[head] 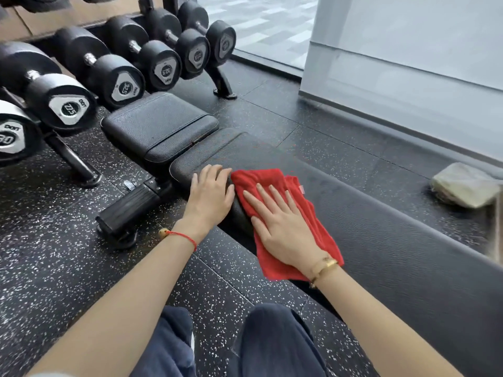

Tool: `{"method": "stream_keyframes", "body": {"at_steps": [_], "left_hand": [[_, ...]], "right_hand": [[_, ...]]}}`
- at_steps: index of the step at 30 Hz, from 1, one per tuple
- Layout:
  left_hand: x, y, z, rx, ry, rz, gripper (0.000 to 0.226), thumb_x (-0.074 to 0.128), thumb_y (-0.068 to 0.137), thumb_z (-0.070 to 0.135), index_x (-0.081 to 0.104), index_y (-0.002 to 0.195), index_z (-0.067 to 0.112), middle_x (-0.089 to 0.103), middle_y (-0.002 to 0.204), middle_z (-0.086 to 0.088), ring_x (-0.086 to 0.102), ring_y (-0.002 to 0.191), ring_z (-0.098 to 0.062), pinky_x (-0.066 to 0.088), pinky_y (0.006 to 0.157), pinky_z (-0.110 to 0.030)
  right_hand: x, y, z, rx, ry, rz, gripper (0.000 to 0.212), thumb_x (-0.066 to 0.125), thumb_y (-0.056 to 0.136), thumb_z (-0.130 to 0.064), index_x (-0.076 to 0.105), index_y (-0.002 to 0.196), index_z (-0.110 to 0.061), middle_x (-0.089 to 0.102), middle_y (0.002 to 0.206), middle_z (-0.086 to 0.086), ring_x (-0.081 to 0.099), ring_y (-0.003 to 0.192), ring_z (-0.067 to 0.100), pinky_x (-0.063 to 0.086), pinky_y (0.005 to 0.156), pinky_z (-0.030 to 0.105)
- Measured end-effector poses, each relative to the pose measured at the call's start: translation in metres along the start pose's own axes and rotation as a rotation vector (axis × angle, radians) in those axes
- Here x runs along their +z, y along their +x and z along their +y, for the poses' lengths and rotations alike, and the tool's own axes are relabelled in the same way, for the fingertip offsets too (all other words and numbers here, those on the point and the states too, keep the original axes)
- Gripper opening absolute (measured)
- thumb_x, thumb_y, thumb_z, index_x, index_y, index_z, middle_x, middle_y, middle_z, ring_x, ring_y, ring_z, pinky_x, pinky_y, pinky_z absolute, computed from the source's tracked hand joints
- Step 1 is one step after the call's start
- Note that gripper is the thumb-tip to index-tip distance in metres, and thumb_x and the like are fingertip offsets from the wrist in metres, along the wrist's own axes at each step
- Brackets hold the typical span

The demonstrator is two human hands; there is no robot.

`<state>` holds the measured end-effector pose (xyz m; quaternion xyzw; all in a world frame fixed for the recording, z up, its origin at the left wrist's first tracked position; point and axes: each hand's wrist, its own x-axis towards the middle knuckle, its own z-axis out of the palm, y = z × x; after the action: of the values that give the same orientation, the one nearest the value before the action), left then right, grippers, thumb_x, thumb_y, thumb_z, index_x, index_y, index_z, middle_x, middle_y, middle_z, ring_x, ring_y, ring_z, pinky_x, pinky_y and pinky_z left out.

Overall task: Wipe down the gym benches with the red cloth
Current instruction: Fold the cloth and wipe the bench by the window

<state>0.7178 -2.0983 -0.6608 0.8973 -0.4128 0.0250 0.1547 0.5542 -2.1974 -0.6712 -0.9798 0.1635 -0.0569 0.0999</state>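
Right hand [283, 227] is flat on the red cloth [288, 221], fingers straight and spread, palm pressing it onto the bench [381, 227]; nothing curled, nothing pinched. The cloth sits on the long back pad near its end, folded, draping over the near edge towards six o'clock. Left hand [211, 194] is just beside it at nine o'clock, fingers relaxed and resting on the rounded end of the same pad, fingertips nearly touching the cloth's edge; it holds nothing. The seat pad [160, 123] lies past the hands at eleven o'clock, up against the dumbbells [119, 77] lined along the rack from nine to twelve. A red string [181, 236] is on the left wrist, a gold bracelet [325, 266] on the right. At three o'clock, beyond the bench, a pale folded rag [462, 185] lies on the speckled floor [54, 254] near the wall [408, 63]. Dark trouser knees [272, 344] show at six.
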Motion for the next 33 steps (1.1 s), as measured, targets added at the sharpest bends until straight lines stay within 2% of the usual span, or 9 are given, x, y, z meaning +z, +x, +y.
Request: {"method": "stream_keyframes", "body": {"at_steps": [5, 10, 14, 18, 20, 24, 29, 33], "left_hand": [[0.019, 0.001, 0.017, 0.035, 0.002, -0.065, 0.052, 0.040, 0.101, 0.035, 0.033, 0.149, 0.016, 0.030, 0.155, -0.010, 0.020, 0.146, -0.027, 0.014, 0.118, -0.059], [0.031, -0.001, 0.022, 0.020, 0.047, -0.072, 0.054, 0.035, 0.102, 0.036, 0.027, 0.151, 0.014, 0.022, 0.157, -0.013, 0.014, 0.147, -0.030, 0.006, 0.118, -0.062], [0.034, 0.000, 0.023, 0.014, 0.025, -0.060, 0.053, 0.037, 0.101, 0.034, 0.029, 0.149, 0.013, 0.023, 0.156, -0.014, 0.015, 0.147, -0.031, 0.006, 0.117, -0.063], [0.036, 0.001, 0.022, 0.017, -0.001, -0.039, 0.053, 0.042, 0.100, 0.032, 0.033, 0.148, 0.011, 0.027, 0.154, -0.016, 0.019, 0.146, -0.033, 0.007, 0.116, -0.065], [0.036, 0.001, 0.022, 0.016, -0.019, -0.032, 0.052, 0.044, 0.100, 0.031, 0.035, 0.147, 0.010, 0.028, 0.153, -0.017, 0.020, 0.145, -0.034, 0.007, 0.115, -0.066], [0.037, 0.002, 0.020, 0.024, -0.017, -0.042, 0.052, 0.042, 0.100, 0.032, 0.033, 0.147, 0.011, 0.027, 0.153, -0.016, 0.019, 0.145, -0.034, 0.007, 0.115, -0.065], [0.036, 0.004, 0.019, 0.026, -0.009, -0.064, 0.054, 0.041, 0.100, 0.032, 0.031, 0.149, 0.011, 0.024, 0.155, -0.016, 0.016, 0.146, -0.034, 0.005, 0.116, -0.065], [0.033, 0.006, 0.022, 0.023, 0.020, -0.101, 0.055, 0.038, 0.101, 0.034, 0.027, 0.150, 0.012, 0.020, 0.156, -0.014, 0.013, 0.147, -0.032, 0.005, 0.116, -0.064]], "right_hand": [[-0.014, -0.043, 0.054, 0.162, -0.016, 0.027, 0.053, 0.026, 0.101, -0.044, 0.014, 0.152, -0.044, 0.013, 0.162, -0.010, 0.008, 0.151, 0.016, 0.000, 0.123, 0.039], [-0.027, 0.012, 0.098, 0.391, 0.000, 0.035, 0.053, 0.029, 0.102, -0.041, 0.016, 0.153, -0.039, 0.010, 0.164, -0.004, 0.006, 0.151, 0.021, -0.001, 0.122, 0.042], [-0.022, 0.035, 0.074, 0.313, -0.011, 0.016, 0.054, 0.029, 0.102, -0.040, 0.016, 0.154, -0.035, 0.009, 0.164, -0.002, 0.005, 0.151, 0.022, -0.002, 0.122, 0.045], [-0.017, -0.012, 0.051, 0.092, -0.011, -0.021, 0.054, 0.030, 0.101, -0.042, 0.015, 0.153, -0.040, 0.012, 0.163, -0.007, 0.008, 0.151, 0.019, 0.000, 0.122, 0.044], [-0.018, -0.043, 0.055, 0.049, -0.020, -0.024, 0.054, 0.026, 0.100, -0.045, 0.014, 0.152, -0.043, 0.013, 0.162, -0.011, 0.009, 0.151, 0.016, 0.003, 0.122, 0.043], [-0.027, -0.074, 0.097, 0.196, -0.017, 0.031, 0.053, 0.028, 0.100, -0.044, 0.016, 0.152, -0.045, 0.015, 0.162, -0.012, 0.011, 0.150, 0.014, 0.001, 0.123, 0.039], [-0.030, -0.017, 0.126, 0.388, -0.027, 0.056, 0.054, 0.031, 0.102, -0.041, 0.015, 0.153, -0.040, 0.012, 0.163, -0.005, 0.009, 0.151, 0.020, 0.002, 0.122, 0.043], [-0.022, 0.036, 0.091, 0.334, -0.022, 0.031, 0.054, 0.030, 0.102, -0.040, 0.014, 0.154, -0.037, 0.009, 0.164, -0.002, 0.008, 0.151, 0.022, 0.000, 0.122, 0.044]]}}
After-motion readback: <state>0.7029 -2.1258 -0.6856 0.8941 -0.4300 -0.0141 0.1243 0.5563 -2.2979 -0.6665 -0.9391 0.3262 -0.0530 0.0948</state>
